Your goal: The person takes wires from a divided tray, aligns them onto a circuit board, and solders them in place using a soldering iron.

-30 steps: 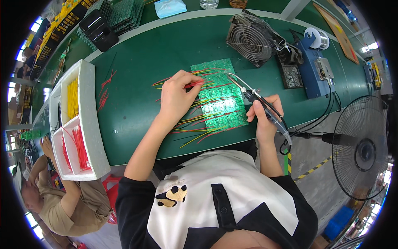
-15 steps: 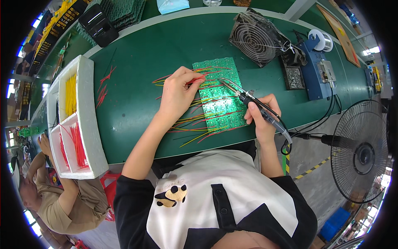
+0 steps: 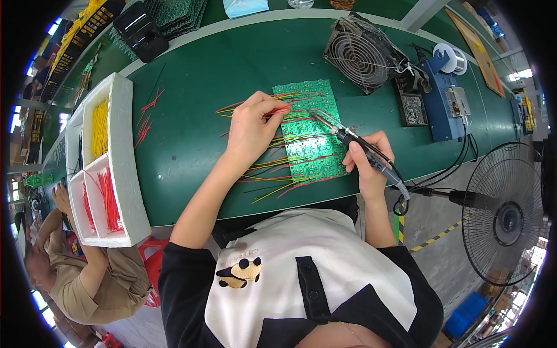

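Note:
A green panel of circuit boards (image 3: pixel 318 148) lies on the green table in front of me, with red, yellow and black wires across it and sticking out past its left edge. My left hand (image 3: pixel 250 129) is over the panel's left edge, its thumb and forefinger pinched on a red wire. My right hand (image 3: pixel 370 165) grips a soldering iron (image 3: pixel 355 144) with a thin metal tube clamped along it. The iron's tip is over the upper part of the panel, close to the wire end; whether it touches I cannot tell.
At left, a white foam box (image 3: pixel 129 168) holds yellow and red wires; loose red wires (image 3: pixel 144 130) lie beside it. Far right are a fume fan (image 3: pixel 360 55), a blue soldering unit (image 3: pixel 444 95) and a solder spool (image 3: pixel 458 61). A standing fan (image 3: pixel 507 216) is at right, a co-worker (image 3: pixel 96 284) at left.
Both hands stay in nearly the same place, the left still pinching the red wire and the right still holding the iron over the panel. The whole view has shifted slightly.

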`<state>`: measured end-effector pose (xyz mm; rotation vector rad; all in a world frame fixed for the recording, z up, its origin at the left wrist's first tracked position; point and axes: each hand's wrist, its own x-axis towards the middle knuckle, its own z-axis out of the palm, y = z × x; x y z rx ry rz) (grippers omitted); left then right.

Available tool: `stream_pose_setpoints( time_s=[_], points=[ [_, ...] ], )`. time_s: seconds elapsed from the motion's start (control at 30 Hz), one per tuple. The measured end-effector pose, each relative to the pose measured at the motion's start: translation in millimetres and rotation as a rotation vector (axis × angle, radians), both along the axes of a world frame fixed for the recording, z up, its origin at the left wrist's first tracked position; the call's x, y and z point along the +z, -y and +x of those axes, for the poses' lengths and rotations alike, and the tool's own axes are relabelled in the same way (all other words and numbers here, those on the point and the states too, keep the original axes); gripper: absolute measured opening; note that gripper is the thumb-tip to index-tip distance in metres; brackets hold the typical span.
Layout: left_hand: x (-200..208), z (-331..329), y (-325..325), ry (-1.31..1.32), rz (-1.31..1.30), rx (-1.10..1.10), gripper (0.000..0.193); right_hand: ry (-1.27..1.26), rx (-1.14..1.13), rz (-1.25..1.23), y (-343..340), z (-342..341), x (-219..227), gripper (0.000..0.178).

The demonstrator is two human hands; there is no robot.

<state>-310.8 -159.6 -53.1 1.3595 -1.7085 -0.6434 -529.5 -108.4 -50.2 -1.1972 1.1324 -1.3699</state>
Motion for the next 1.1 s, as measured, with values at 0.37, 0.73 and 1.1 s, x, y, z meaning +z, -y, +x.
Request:
stream_pose_setpoints(
  time_s=[0.37,0.73,1.1],
  points=[
    [2.6,0.8,-0.6,0.062,-0.008,-0.003,0.012,0.196,-0.286,-0.132,2.0,-9.6,-2.4,0.018],
    [17.3,2.7,-7.6,0.387,-0.398,0.066,0.011,0.110,-0.365,-0.135,0.7,-18.3,-4.0,0.018],
    [6.9,-22.9,-55.1,0.475,-0.332,-0.560,0.019,-0.029,-0.432,-0.223,12.3,-14.9,12.3,0.018]
  ],
)
